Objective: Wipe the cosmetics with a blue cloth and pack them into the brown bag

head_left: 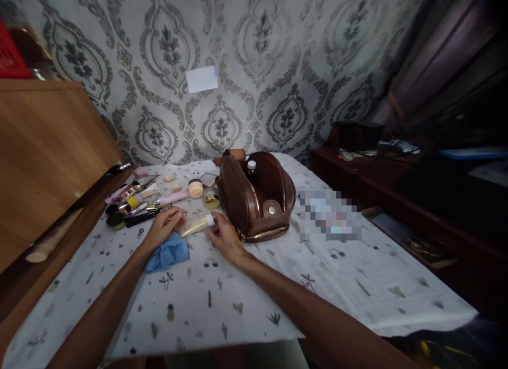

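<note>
A clear squeeze tube (193,226) with pale yellowish contents and a white cap lies crosswise between my hands, just above the tablecloth. My left hand (163,228) has its fingers closed at the tube's left end. At the capped end, the thumb and fingers of my right hand (226,239) hold the tube. Below my left hand is a crumpled blue cloth (167,253). Just beyond my right hand stands a brown cosmetic bag (238,199), unzipped, with a dark bottle with a white cap (251,168) inside.
Jars such as a peach-coloured one (195,189) and a gold-lidded one (211,201) sit left of the bag. Several makeup items, including a black tube (142,218), crowd the table's left side. A wooden cabinet (51,162) borders the left; a dark desk (349,173) stands right.
</note>
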`<state>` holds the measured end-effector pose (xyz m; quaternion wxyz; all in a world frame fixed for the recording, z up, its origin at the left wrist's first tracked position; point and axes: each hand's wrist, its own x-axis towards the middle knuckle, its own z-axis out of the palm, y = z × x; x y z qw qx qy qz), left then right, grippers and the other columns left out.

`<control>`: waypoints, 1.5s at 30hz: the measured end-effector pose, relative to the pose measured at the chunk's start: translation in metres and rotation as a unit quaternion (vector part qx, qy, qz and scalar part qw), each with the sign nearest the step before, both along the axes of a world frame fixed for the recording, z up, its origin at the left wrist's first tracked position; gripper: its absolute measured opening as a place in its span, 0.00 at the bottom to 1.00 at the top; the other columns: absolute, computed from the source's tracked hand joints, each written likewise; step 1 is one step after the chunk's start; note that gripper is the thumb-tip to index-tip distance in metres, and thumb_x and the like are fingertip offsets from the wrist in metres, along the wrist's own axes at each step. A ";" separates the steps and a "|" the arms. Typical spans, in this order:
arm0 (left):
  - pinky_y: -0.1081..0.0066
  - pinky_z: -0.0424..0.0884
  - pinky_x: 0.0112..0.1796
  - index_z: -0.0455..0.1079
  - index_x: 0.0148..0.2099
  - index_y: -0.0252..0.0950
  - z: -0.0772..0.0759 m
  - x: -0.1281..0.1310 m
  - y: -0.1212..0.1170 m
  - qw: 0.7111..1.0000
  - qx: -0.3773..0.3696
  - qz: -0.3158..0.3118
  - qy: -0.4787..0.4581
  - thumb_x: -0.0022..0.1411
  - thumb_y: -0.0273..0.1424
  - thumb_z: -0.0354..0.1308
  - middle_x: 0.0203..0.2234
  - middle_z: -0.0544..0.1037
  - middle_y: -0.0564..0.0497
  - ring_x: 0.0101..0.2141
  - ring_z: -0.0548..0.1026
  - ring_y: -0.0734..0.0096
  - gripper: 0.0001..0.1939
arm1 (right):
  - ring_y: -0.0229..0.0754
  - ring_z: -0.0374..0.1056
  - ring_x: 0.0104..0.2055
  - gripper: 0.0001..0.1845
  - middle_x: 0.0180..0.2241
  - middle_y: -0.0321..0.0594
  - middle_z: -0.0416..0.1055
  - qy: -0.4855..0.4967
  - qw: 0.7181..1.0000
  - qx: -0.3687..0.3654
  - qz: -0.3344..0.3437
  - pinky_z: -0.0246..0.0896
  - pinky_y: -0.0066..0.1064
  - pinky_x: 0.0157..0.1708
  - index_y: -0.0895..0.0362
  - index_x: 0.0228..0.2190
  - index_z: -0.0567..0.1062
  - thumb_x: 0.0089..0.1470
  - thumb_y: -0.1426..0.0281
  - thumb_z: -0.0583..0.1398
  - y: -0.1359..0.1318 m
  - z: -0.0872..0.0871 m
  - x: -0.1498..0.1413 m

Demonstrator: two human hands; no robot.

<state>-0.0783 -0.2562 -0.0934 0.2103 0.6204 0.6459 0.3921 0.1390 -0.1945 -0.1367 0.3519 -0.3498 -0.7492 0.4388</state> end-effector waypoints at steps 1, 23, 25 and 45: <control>0.68 0.72 0.32 0.74 0.46 0.34 0.005 -0.001 -0.001 1.000 -0.007 0.000 0.011 0.66 0.51 0.46 0.33 0.79 0.45 0.34 0.77 0.61 0.27 | 0.35 0.66 0.30 0.29 0.48 0.45 0.65 -0.002 1.000 0.002 0.001 0.69 0.32 0.33 0.56 0.56 0.66 0.52 0.75 0.61 0.000 0.000 0.000; 0.63 0.72 0.50 0.73 0.53 0.41 0.028 0.019 -0.051 0.960 0.071 0.017 0.269 0.70 0.41 0.46 0.49 0.76 0.46 0.49 0.74 0.58 0.19 | 0.38 0.63 0.32 0.18 0.38 0.37 0.69 -0.011 0.998 0.050 0.020 0.61 0.30 0.37 0.57 0.46 0.71 0.52 0.75 0.61 -0.001 0.006 0.001; 0.61 0.70 0.53 0.73 0.54 0.41 0.023 0.032 -0.031 0.961 0.099 -0.015 0.258 0.71 0.38 0.46 0.50 0.75 0.45 0.51 0.72 0.59 0.19 | 0.38 0.63 0.34 0.17 0.39 0.38 0.69 -0.012 0.998 0.055 0.020 0.61 0.31 0.38 0.57 0.45 0.72 0.51 0.75 0.61 0.000 0.006 0.001; 0.58 0.73 0.47 0.73 0.46 0.43 -0.032 -0.021 0.006 0.939 0.064 0.020 0.336 0.68 0.41 0.41 0.41 0.79 0.45 0.46 0.76 0.55 0.20 | 0.37 0.64 0.29 0.15 0.26 0.29 0.65 -0.041 0.999 -0.014 0.023 0.57 0.26 0.30 0.54 0.43 0.71 0.53 0.74 0.64 -0.008 0.019 0.007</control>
